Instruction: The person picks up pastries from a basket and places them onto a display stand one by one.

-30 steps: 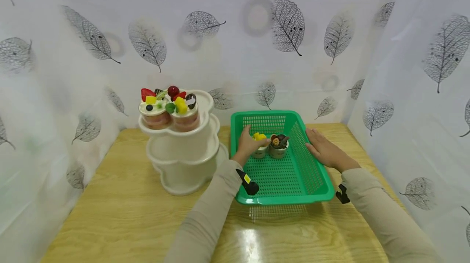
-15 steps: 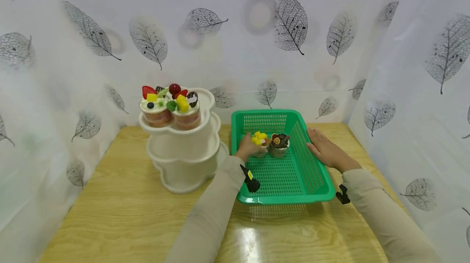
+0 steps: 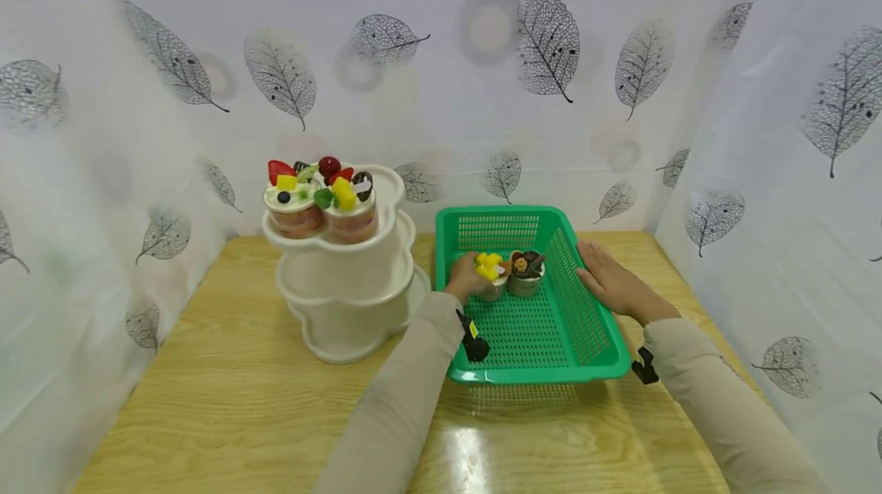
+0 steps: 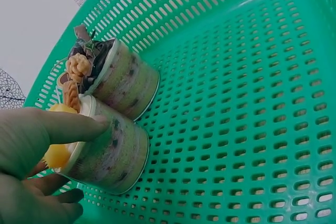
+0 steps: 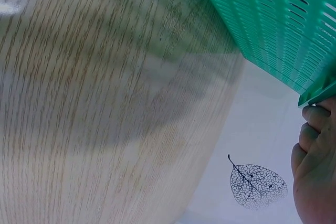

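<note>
In the head view my left hand [image 3: 465,278] is inside the green plastic basket [image 3: 537,375], holding a dessert cup topped with yellow fruit [image 3: 489,267]. The left wrist view shows my left thumb lying across the side of this layered dessert cup [image 4: 116,153], with the other fingers bent on its far side. A second dessert cup with chocolate and walnut topping [image 3: 526,279] stands right beside it on the basket floor. My right hand [image 3: 623,287] rests on the basket's right rim, fingers mostly straight. In the right wrist view its fingers touch the rim from outside.
A white tiered stand [image 3: 351,279] with scalloped edges is left of the basket. Two fruit-topped dessert cups [image 3: 351,218] sit on its top tier. The wooden table [image 3: 262,402] meets a leaf-patterned white curtain [image 3: 441,111] at the back and sides.
My left hand has lowered around the yellow-topped dessert cup, its thumb and fingers closing in. The right hand has stayed on the basket rim.
</note>
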Motion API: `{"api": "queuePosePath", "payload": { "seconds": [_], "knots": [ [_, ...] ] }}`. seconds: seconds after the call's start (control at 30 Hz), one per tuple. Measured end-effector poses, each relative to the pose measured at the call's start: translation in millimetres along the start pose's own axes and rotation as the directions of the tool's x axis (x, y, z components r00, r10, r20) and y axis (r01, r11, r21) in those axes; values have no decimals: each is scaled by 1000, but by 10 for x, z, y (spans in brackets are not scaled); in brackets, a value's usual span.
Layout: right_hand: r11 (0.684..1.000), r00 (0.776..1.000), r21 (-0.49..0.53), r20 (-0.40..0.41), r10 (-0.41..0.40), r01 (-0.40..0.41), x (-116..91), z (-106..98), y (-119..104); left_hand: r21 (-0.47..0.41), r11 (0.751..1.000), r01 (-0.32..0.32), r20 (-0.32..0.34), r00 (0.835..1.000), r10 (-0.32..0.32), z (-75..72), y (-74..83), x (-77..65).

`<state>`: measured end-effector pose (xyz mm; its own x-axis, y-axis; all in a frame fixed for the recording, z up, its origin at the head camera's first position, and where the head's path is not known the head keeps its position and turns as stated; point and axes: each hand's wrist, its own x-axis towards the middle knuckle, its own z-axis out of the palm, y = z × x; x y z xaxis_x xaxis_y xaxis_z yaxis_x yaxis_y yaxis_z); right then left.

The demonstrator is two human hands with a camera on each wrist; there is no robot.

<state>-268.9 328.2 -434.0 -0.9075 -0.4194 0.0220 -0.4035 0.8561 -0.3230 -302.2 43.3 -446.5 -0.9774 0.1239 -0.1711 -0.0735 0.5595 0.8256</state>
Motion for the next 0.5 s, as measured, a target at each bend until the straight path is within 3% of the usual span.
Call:
{"api": "queuePosePath", "payload": {
  "seconds": [0.5],
  "knots": [
    [1000, 1000, 17, -13, -7, 7, -7, 3, -5, -100, 993, 54, 40, 998, -50, -6, 29, -24]
  ]
}}
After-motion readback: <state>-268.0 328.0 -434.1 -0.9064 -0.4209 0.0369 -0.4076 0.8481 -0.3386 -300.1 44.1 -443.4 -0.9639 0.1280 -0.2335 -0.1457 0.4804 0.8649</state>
